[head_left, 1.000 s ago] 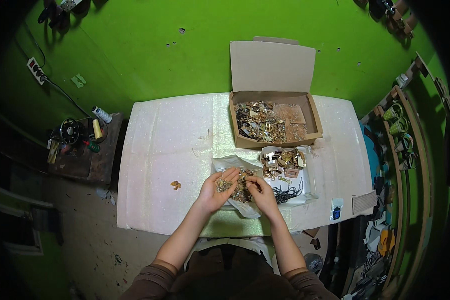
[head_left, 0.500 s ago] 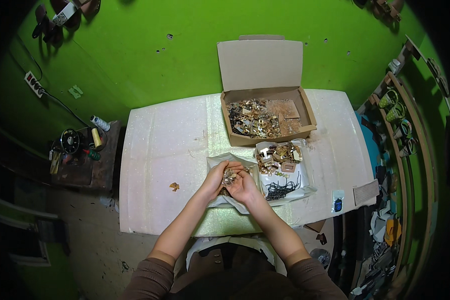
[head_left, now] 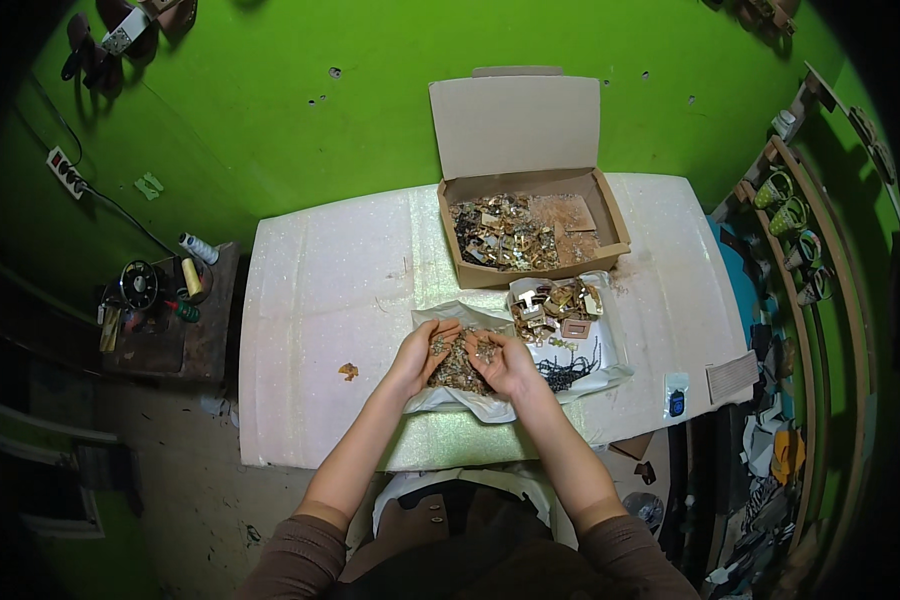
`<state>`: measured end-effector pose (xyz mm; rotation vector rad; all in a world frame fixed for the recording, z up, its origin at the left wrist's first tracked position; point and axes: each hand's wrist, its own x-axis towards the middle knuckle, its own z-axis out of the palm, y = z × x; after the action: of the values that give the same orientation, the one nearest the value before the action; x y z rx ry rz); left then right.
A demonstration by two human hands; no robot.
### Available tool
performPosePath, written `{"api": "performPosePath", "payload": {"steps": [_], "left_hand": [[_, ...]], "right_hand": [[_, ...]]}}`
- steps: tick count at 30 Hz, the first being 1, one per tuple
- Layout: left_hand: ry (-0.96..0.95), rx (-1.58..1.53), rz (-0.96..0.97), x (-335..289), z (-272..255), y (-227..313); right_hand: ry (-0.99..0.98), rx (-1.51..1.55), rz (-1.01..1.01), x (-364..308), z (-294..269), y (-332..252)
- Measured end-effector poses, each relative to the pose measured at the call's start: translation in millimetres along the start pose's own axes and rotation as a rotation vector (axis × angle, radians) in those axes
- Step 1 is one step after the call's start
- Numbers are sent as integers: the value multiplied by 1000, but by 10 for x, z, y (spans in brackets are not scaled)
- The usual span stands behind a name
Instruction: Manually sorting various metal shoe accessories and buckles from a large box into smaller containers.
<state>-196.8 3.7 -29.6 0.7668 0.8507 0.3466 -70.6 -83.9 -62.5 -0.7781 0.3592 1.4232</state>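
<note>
At centre frame, my left hand (head_left: 417, 360) and right hand (head_left: 510, 370) cup apart over small bits (head_left: 455, 376) heaped on white plastic (head_left: 492, 409); right of them lie buckles (head_left: 575, 328) and black strands (head_left: 570, 376), with an open cardboard box (head_left: 525, 279) at upper centre.

The table (head_left: 315, 275) offers passage left of the left grip (head_left: 419, 355); a box (head_left: 542, 277) ahead and a tray (head_left: 613, 342) rightward obstruct.

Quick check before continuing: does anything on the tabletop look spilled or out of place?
Yes, slightly. A small orange-brown scrap lies alone on the pale tabletop, left of the left hand, apart from the heaped pieces. Brownish crumbs also lie right of the cardboard box, perhaps spilled.
</note>
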Motion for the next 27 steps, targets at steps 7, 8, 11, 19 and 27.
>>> {"api": "performPosePath", "payload": {"steps": [7,8,11,19,27], "left_hand": [[-54,34,-88,-90,-37,-23],[-53,32,-88,-98,-51,-22],[-70,32,-96,-150,-62,15],[-79,156,28,-424,63,204],[-73,324,107,-220,-19,-84]], "right_hand": [[33,-325,-38,-169,56,-106],[23,-419,-45,-202,86,-113],[58,-620,-123,-327,192,-143],[-133,-1032,-616,-598,384,-83],[-140,-1896,-1046,-464,96,100]]}}
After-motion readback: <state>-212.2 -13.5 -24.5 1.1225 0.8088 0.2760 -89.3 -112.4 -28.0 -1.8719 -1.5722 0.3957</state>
